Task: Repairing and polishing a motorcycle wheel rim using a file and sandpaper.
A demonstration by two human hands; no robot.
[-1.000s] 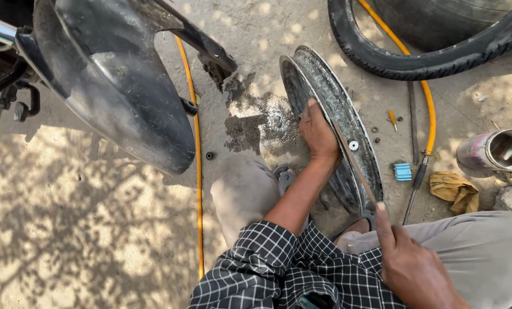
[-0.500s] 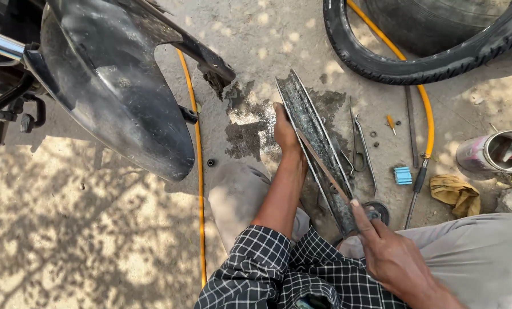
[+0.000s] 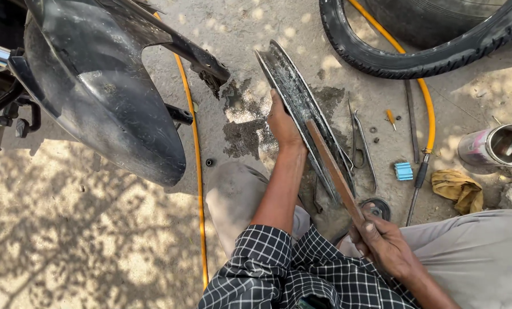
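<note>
Tilted further upright, dull metal rim (image 3: 301, 109): left hand (image 3: 281, 123) grips it, right hand (image 3: 384, 246) clutches flat rusty bar (image 3: 333, 171).

head view: worn on your head, looks steeply down over your checked sleeves | close range, your left hand (image 3: 283, 123) and right hand (image 3: 384, 245) sit low centre | ground beyond your grip fills the top | single view, nothing shared
</note>
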